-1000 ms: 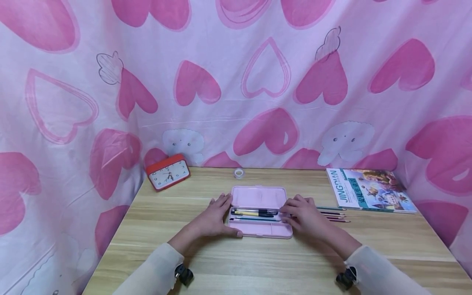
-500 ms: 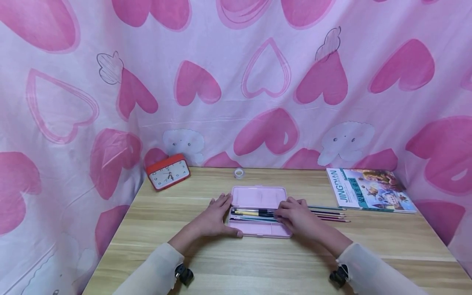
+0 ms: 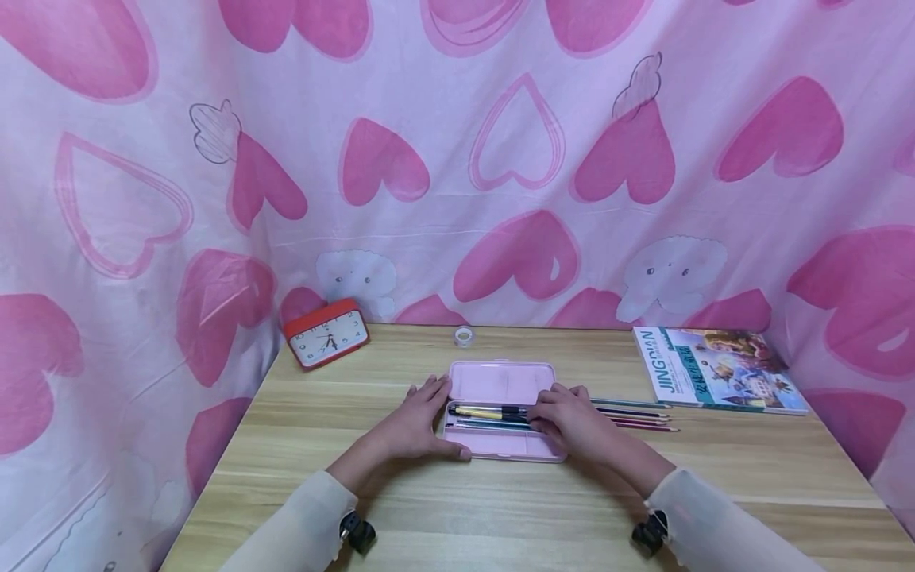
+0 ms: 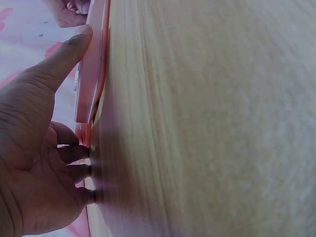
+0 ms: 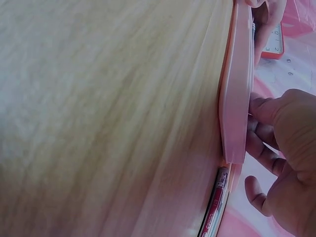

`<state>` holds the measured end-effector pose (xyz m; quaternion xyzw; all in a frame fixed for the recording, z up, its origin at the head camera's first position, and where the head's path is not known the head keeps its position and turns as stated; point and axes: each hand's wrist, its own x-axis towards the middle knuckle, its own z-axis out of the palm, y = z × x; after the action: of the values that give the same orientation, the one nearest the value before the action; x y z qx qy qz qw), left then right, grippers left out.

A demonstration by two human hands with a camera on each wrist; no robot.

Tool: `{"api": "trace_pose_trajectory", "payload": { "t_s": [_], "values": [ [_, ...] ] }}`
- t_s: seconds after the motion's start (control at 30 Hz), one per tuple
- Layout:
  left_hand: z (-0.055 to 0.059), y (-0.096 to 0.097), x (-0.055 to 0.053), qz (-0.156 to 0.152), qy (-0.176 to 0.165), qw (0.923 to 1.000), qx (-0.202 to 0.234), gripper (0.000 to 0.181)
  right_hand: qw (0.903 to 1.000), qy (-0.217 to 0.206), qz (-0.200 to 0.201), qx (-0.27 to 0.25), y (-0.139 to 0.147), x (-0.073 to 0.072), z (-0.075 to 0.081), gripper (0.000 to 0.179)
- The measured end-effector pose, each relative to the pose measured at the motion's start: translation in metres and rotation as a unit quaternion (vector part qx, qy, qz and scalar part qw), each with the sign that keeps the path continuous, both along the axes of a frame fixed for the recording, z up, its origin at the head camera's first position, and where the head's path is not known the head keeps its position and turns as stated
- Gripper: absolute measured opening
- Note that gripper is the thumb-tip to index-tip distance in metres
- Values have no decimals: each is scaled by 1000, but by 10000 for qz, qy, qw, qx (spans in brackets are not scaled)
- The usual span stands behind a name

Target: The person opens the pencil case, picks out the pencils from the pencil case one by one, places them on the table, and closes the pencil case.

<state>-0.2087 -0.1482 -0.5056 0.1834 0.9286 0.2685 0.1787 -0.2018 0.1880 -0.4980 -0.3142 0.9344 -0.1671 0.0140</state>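
A pink pencil case (image 3: 500, 445) lies open on the table, its lid (image 3: 500, 381) folded back toward the wall. Black and yellow pens (image 3: 486, 413) and blue-green pencils (image 3: 493, 424) lie lengthwise in it. My left hand (image 3: 411, 425) rests at the case's left end, fingers extended; in the left wrist view the thumb (image 4: 74, 47) lies along its near wall. My right hand (image 3: 572, 417) reaches into the right half, bent fingers over the pens' right ends. In the right wrist view the thumb and fingertips (image 5: 264, 108) dip behind the wall; I cannot tell whether they pinch something.
Several colored pencils (image 3: 643, 423) lie on the table right of the case, partly behind my right hand. A book (image 3: 722, 369) lies at the back right. A red alarm clock (image 3: 326, 334) stands at the back left, and a small tape roll (image 3: 463, 337) sits near the wall.
My right hand has moved left over the case, covering the pens' right ends and uncovering more of the pencils on the table. The left hand has stayed put.
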Motion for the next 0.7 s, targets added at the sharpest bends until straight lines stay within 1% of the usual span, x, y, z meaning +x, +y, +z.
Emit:
{"api": "trace_pose_trajectory", "payload": {
  "t_s": [0.17, 0.33, 0.6, 0.7],
  "values": [
    [0, 0, 0, 20, -12, 10000, -9, 138, 10000, 18, 57, -65, 0, 1, -1, 15],
    [-1, 0, -1, 21, 18, 10000, -7, 139, 10000, 32, 9, -33, -2, 1, -1, 14],
    [-2, 0, -1, 37, -26, 10000, 3, 139, 9996, -230, -162, -44, -7, 1, -1, 16],
    [0, 1, 0, 41, -8, 10000, 41, 138, 9991, -356, -225, -63, -8, 1, 0, 16]
  ]
}}
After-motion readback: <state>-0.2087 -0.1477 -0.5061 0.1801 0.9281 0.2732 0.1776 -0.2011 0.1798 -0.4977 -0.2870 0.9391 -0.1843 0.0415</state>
